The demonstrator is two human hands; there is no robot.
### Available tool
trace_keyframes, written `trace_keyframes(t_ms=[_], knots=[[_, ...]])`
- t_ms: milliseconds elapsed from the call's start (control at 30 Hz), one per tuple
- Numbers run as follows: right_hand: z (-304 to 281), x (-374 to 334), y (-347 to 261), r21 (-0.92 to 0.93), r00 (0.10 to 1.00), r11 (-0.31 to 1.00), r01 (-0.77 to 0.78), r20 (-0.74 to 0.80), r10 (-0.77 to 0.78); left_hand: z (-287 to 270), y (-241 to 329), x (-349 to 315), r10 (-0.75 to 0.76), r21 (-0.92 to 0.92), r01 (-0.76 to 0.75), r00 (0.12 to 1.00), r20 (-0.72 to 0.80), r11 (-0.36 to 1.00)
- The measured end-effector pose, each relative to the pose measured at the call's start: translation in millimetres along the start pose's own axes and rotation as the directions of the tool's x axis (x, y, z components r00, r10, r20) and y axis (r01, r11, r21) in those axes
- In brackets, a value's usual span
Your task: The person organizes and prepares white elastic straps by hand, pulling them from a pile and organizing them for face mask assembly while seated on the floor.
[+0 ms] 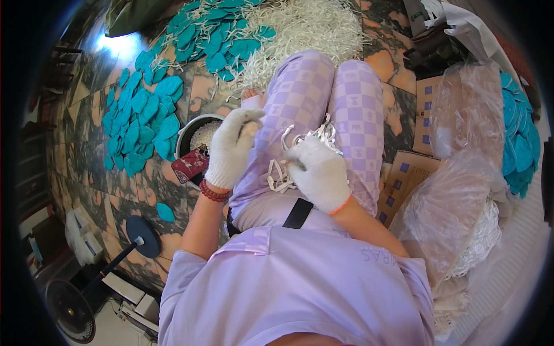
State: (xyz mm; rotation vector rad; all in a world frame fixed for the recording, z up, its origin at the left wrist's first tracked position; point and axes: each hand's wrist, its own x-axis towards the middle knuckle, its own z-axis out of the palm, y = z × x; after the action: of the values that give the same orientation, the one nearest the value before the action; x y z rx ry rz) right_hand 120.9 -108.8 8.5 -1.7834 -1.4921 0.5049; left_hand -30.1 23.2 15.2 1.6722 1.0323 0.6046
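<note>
My left hand point(231, 151), in a white knit glove with a red bead bracelet below it, is raised beside my left thigh. Its fingers curl toward the thumb; whatever they hold cannot be made out. Over my lap, my gloved right hand point(321, 175) has its fingers drawn together at a bunch of white strips point(280, 176), which loop out beside and above it. Just beyond the left hand stands a round pot point(180, 144) with small white pieces point(203, 135) inside. A dark red patterned flat case point(191, 165) rests at the pot's near rim.
Teal leaf-shaped pieces point(141, 118) are heaped on the marble floor at left, more point(216, 37) farther off. A large white strip pile point(311, 34) lies ahead. Cardboard boxes point(407, 180) and clear plastic bags point(444, 202) stand at right. A fan point(70, 310) is at lower left.
</note>
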Motion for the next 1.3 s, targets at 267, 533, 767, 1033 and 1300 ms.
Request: trace_keyframes(t_ms=[267,533,767,1033,1300], knots=[[-42.9,1.8,-13.9,0.441,0.951,0.844,-0.307,0.113,0.287,15.0,26.0,-5.4,0.271,0.264,-0.428,0.839,0.472,0.864],[-77.9,1.3,-29.0,0.818,0.81,0.368,-0.441,0.187,0.556,19.2,21.3,-0.7,0.286,0.461,-0.483,0.855,0.433,0.745],[-117.2,-7.3,-52.7,0.766,0.893,0.523,-0.375,0.147,0.425,18.8,10.8,8.3,0.282,0.531,-0.437,0.893,0.35,0.726],[-129.5,-7.0,-52.3,0.858,0.996,0.506,-0.091,0.084,0.036,2.6,7.1,5.6,0.326,0.648,-0.419,0.907,0.266,0.636],[-78.9,-5.3,-36.8,0.201,0.993,0.972,0.12,-0.031,-0.116,-0.6,50.4,-12.7,-0.182,0.063,0.171,0.898,0.401,0.983]])
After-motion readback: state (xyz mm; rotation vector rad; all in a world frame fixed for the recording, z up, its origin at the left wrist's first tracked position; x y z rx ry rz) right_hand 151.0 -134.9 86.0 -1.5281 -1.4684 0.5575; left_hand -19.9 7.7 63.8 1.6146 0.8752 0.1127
